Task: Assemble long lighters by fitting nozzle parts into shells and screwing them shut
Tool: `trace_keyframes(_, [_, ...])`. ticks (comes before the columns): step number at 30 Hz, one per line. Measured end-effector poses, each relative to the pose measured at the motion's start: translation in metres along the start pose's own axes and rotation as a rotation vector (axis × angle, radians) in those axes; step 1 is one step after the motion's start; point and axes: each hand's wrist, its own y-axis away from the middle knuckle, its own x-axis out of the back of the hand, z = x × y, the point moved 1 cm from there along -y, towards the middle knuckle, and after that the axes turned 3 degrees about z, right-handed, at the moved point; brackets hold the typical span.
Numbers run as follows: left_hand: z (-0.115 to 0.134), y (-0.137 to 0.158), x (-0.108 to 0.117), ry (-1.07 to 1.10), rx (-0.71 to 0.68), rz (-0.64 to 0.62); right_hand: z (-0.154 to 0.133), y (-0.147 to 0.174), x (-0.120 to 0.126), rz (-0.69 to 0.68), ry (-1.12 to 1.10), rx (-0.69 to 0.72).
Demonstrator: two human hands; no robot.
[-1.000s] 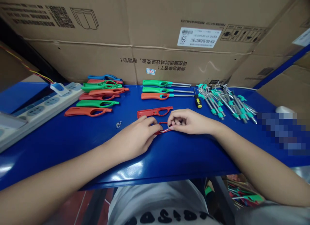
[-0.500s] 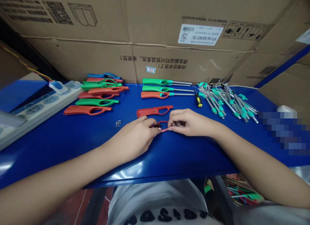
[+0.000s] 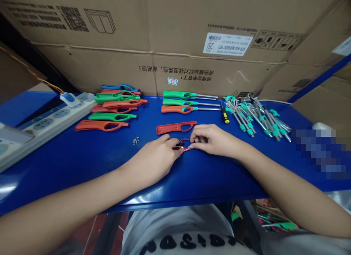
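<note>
My left hand [image 3: 160, 154] is closed on a red lighter handle half [image 3: 188, 149], its fingers covering the left part. A dark piece and a thin white wire show beside its fingertips. My right hand [image 3: 211, 139] pinches the right side of the same half, near the trigger loop; its fingertips hide what lies there. Just behind my hands, another red lighter shell half [image 3: 167, 129] rests with its inner side up. A few small screws [image 3: 135, 141] lie in a little heap to the left of my left hand.
Red, green and blue lighter shells [image 3: 95, 126] are piled at left beside a white power strip [image 3: 49, 121]. Behind lie assembled lighters [image 3: 178, 102], a black-and-yellow screwdriver [image 3: 225, 116] and metal lighter tubes with teal parts [image 3: 261, 117]. A cardboard box [image 3: 181, 28] walls the blue table's [image 3: 109, 156] back.
The view has shifted slightly, so the things on the table appear a little further right. Both hands stay on the red handle half, with only small finger movement.
</note>
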Motion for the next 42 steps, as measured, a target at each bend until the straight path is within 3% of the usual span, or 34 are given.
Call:
trace_keyframes(7, [-0.001,-0.001,-0.001,0.076,0.015,0.084,0.004,-0.001,-0.002,0.021,-0.115,-0.043])
trace_keyframes(11, [-0.001,-0.003,0.001,0.072,0.022,0.070,0.001,0.001,0.004,-0.072,-0.228,-0.097])
trace_keyframes(18, [-0.006,-0.004,-0.004,0.118,-0.020,0.150,-0.014,0.004,0.013,-0.205,-0.218,0.038])
trace_keyframes(21, [-0.008,-0.005,-0.005,0.121,-0.029,0.157,-0.002,0.002,0.026,-0.093,-0.239,0.042])
trace_keyframes(24, [-0.010,-0.005,-0.006,0.110,-0.023,0.148,0.036,0.006,0.055,0.336,-0.030,-0.185])
trace_keyframes(26, [-0.012,-0.005,-0.006,0.085,0.018,0.138,0.066,0.014,0.076,0.514,0.289,-0.342])
trace_keyframes(27, [-0.013,-0.005,-0.006,0.069,0.050,0.132,0.079,0.018,0.084,0.516,0.423,-0.392])
trace_keyframes(29, [-0.015,-0.004,-0.005,0.050,0.107,0.126,0.099,0.026,0.093,0.394,0.568,-0.451])
trace_keyframes(33, [-0.019,-0.004,-0.005,0.088,0.113,0.146,0.114,0.034,0.092,0.289,0.795,-0.521])
trace_keyframes(42, [-0.019,-0.006,-0.009,0.163,0.072,0.195,0.115,0.030,0.081,0.298,0.799,-0.608])
